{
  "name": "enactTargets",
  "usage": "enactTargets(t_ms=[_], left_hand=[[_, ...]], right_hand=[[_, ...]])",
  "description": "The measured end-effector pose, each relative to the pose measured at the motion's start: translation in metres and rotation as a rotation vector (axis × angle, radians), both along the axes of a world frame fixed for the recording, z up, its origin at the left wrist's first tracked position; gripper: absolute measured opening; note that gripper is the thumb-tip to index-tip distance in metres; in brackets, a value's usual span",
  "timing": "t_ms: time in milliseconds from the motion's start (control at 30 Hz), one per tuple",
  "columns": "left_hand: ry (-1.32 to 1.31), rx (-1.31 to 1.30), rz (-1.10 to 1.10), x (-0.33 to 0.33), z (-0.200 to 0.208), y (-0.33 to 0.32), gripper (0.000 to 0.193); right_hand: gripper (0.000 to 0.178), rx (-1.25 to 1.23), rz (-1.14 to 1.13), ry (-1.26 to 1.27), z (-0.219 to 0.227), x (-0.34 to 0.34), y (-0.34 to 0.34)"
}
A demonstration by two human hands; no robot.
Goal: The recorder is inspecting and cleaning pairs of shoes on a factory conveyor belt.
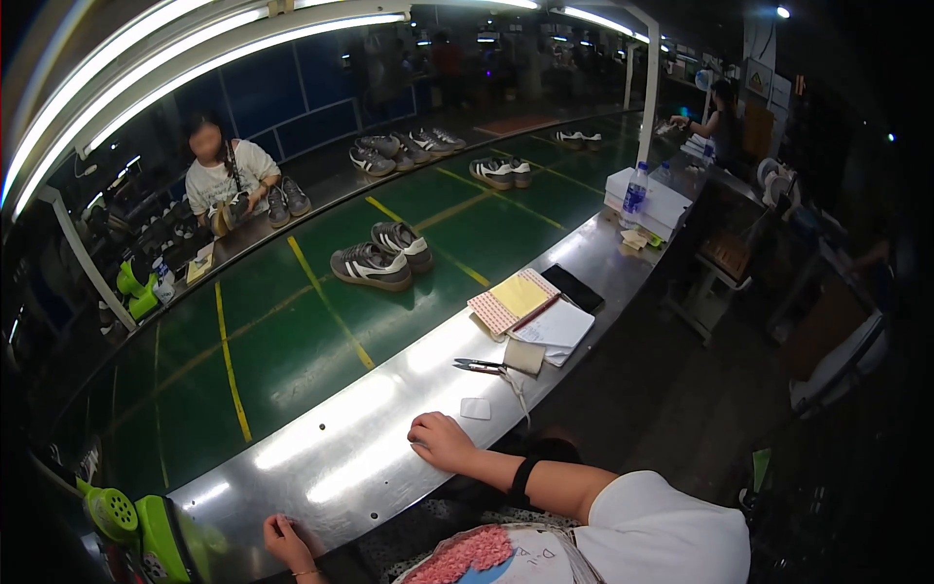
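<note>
Metal table (282,477) lies under the right hand (443,443); the left hand (290,543) is at its near edge. Both hands' fingers are curled; whether they grip anything I cannot tell. The card (475,408) lies just beyond and right of the right fingers, the nearer ones. Snips (481,367) lie farther out, long axis roughly sideways. Well beyond, right: a bottle (634,190) beside a box (668,207), contents hidden.

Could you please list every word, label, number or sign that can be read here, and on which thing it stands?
Shirt: dark letters on the front, partly legible; I do not copy them out.
Notebook: faint handwriting, too small to read.
Bottle label: too small to read.
Yellow sign: triangular; its mark is too small.
</note>
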State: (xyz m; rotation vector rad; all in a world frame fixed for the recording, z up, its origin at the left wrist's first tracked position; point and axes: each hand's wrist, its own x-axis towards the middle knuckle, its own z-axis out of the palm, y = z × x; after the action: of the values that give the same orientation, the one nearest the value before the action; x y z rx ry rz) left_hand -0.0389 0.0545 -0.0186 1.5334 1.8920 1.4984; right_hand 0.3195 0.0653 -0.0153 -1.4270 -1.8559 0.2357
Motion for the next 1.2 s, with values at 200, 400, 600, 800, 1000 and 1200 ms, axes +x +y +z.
enactTargets(t_ms=[200, 400, 600, 800, 1000, 1200], left_hand=[[0.052, 0.013, -0.014, -0.001, 0.003, 0.0, 0.013], [-0.035, 0.021, -0.029, -0.008, -0.007, 0.002, 0.016], [0.197, -0.142, 0.073, 0.015, 0.044, -0.017, 0.028], [0.205, -0.153, 0.068, 0.016, 0.043, -0.014, 0.028], [0.185, -0.175, 0.069, 0.017, 0.05, -0.017, 0.03], [0.192, -0.163, 0.06, 0.01, 0.044, -0.014, 0.031]], right_hand=[[0.015, 0.036, -0.011, 0.021, 0.001, -0.002, 0.0], [0.013, -0.009, -0.002, 0.036, -0.001, -0.002, -0.001], [0.013, 0.076, 0.008, 0.046, 0.001, -0.005, 0.0], [0.011, 0.034, -0.007, 0.04, 0.0, -0.002, 0.001], [0.009, 0.012, -0.015, 0.043, -0.002, -0.006, 0.005], [0.008, 0.061, -0.028, 0.054, -0.003, -0.006, 0.005]])
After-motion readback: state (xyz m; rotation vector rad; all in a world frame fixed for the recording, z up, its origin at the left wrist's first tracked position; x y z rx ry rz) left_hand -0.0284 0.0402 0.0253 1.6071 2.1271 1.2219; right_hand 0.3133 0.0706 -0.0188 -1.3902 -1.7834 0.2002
